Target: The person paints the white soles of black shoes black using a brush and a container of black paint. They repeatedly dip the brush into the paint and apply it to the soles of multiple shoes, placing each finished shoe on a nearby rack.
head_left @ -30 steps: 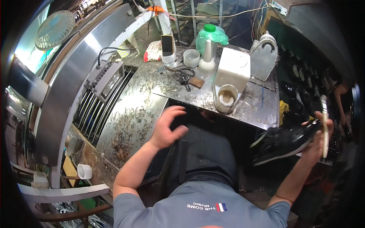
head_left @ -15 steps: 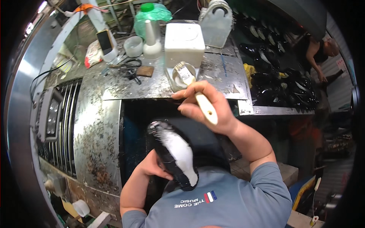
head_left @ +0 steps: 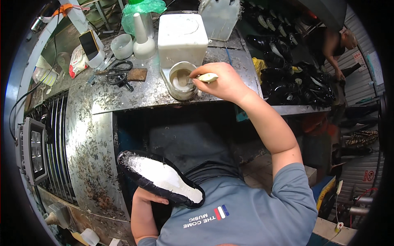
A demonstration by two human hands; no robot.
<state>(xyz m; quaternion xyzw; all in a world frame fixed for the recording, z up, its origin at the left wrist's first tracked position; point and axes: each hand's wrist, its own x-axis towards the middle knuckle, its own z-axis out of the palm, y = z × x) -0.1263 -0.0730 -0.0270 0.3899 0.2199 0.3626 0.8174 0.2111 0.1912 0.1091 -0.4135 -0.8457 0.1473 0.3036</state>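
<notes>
My right hand [head_left: 223, 84] is closed on the pale handle of a paintbrush [head_left: 208, 78], whose head points into the round cup [head_left: 180, 96]; my fingers partly hide it. My left hand [head_left: 148, 196] grips a black shoe [head_left: 161, 174] from below, over my lap, its white-coated underside up; the shoe covers most of those fingers. Directly behind the cup, a white block-shaped container [head_left: 183, 43] blocks that side. Leftward on the stained metal tabletop [head_left: 145, 96] lie a brown block [head_left: 137, 74] and black-handled scissors [head_left: 119, 73]; behind them stand a cone-necked white bottle [head_left: 143, 46], a round tub [head_left: 122, 47] and an upright phone [head_left: 87, 43]. Farther left is a lamp [head_left: 35, 149]. To the right, beside a yellow cloth [head_left: 258, 67], black shoes [head_left: 299, 84] lie heaped near a co-worker [head_left: 333, 44].
</notes>
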